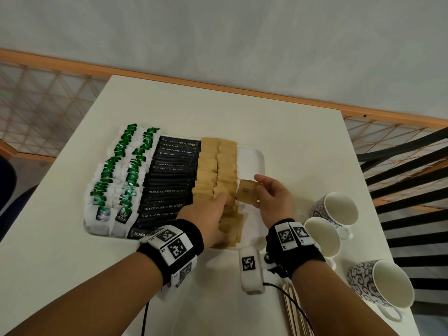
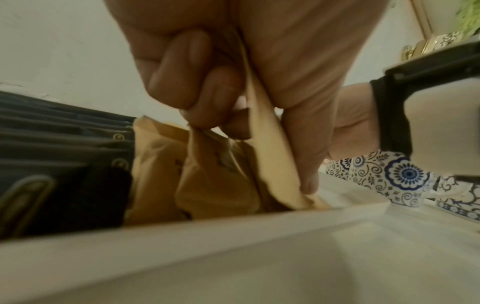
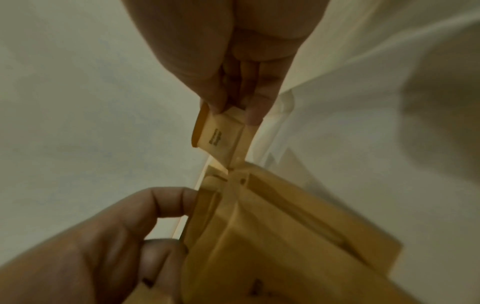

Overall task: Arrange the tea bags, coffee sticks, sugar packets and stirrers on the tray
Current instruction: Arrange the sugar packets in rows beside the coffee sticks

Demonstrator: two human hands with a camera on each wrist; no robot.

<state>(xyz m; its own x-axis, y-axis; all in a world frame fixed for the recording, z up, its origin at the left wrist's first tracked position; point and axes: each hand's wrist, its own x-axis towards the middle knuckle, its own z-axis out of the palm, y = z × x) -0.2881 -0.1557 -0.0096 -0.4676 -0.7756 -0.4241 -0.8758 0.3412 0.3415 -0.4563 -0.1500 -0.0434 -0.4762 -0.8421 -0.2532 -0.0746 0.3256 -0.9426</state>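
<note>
A white tray [image 1: 252, 154] on the table holds rows of green-tagged tea bags [image 1: 114, 180], black coffee sticks [image 1: 169, 180] and brown sugar packets [image 1: 215, 166]. My left hand [image 1: 213, 209] sits low over the near end of the sugar rows and pinches a brown packet [image 2: 270, 148] between thumb and curled fingers. My right hand [image 1: 269, 195] hovers just right of the sugar rows, pinching another brown sugar packet [image 1: 247, 191] by its end [image 3: 221, 135]. Wooden stirrers [image 1: 294, 311] lie on the table by my right forearm.
Three patterned cups stand right of the tray: one [image 1: 337, 209] farthest, one [image 1: 322, 236] in the middle, one [image 1: 383, 284] nearest. The tray's right strip [image 1: 249, 166] is bare. A black slatted chair [image 1: 412, 180] stands past the table's right edge.
</note>
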